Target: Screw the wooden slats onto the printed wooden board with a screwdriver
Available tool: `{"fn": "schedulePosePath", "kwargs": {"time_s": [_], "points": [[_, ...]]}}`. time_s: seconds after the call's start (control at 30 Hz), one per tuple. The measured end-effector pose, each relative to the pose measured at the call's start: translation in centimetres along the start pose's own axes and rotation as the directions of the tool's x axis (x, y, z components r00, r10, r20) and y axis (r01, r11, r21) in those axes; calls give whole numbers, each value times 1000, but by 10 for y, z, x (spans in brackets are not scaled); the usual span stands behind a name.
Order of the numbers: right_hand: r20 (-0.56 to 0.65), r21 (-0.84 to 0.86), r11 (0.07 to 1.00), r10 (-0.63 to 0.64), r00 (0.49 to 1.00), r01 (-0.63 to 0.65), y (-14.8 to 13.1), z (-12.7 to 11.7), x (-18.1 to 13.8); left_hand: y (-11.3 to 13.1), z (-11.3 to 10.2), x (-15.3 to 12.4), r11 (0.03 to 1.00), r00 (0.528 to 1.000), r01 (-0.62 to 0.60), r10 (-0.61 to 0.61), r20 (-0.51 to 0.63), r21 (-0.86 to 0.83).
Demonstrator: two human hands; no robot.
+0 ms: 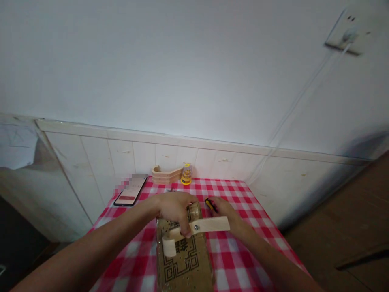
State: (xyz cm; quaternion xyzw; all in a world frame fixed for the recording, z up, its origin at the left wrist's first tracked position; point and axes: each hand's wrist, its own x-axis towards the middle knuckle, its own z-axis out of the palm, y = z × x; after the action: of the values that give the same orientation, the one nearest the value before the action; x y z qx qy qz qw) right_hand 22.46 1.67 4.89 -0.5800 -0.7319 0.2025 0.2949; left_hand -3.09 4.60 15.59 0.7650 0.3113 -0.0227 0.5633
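The left hand [174, 207] holds a pale wooden hook [214, 224] down across the top of a taped cardboard box [188, 273], its thumb on the wood beside a metal screw [196, 227] and its fingers bent over the box's far end. Just right of the box, the right hand [224, 210] has its fingers curled around a yellow-and-black screwdriver handle [209, 203]. Beyond them on the checkered tablecloth [234, 251] stand more wooden hooks [165, 177] beside a yellow-capped bit case [186, 175], with a smartphone [131, 191] farther left.

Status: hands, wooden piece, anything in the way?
Left hand: thumb on wooden piece. Right hand: holding yellow-black tool. Piece: over cardboard box, screw showing. Obstruction: thumb hides part.
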Motion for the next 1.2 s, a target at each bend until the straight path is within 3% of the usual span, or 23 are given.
{"fn": "schedulePosePath", "kwargs": {"time_s": [0.17, 0.33, 0.37, 0.43, 0.5, 0.57, 0.73, 0.9, 1.0, 1.2], "points": [[-80, 49, 998, -42, 996, 46, -18, -4, -13, -18, 5, 7, 985, 1000, -20, 18, -17, -169], [-75, 263, 964, -23, 997, 42, -34, 14, -34, -55, 11, 23, 904, 999, 27, -14, 32, -426], [-50, 349, 936, -18, 999, 34, -38, 19, -38, -60, 10, 24, 895, 999, 26, -11, 37, -445], [39, 617, 787, -1, 999, -24, -48, 28, -47, -67, 8, 26, 885, 999, 22, 2, 52, -466], [106, 741, 664, 31, 994, -100, -60, 35, -52, -73, 6, 28, 881, 998, 17, 15, 64, -473], [107, 755, 640, 89, 990, -139, -71, 41, -54, -77, 5, 31, 882, 997, 18, 19, 75, -471], [38, 703, 695, 171, 985, -148, -82, 50, -47, -81, 7, 38, 888, 992, 54, 4, 123, -457], [-4, 674, 732, 135, 991, -97, -82, 52, -48, -68, 6, 38, 920, 994, 47, -6, 106, -390], [-11, 685, 726, 86, 996, -55, -85, 50, -53, -54, 3, 34, 965, 996, 55, -36, 76, -258], [9, 775, 632, 42, 999, -33, -98, 39, -56, -34, 0, 27, 998, 996, -15, 20, 86, -57]]}}
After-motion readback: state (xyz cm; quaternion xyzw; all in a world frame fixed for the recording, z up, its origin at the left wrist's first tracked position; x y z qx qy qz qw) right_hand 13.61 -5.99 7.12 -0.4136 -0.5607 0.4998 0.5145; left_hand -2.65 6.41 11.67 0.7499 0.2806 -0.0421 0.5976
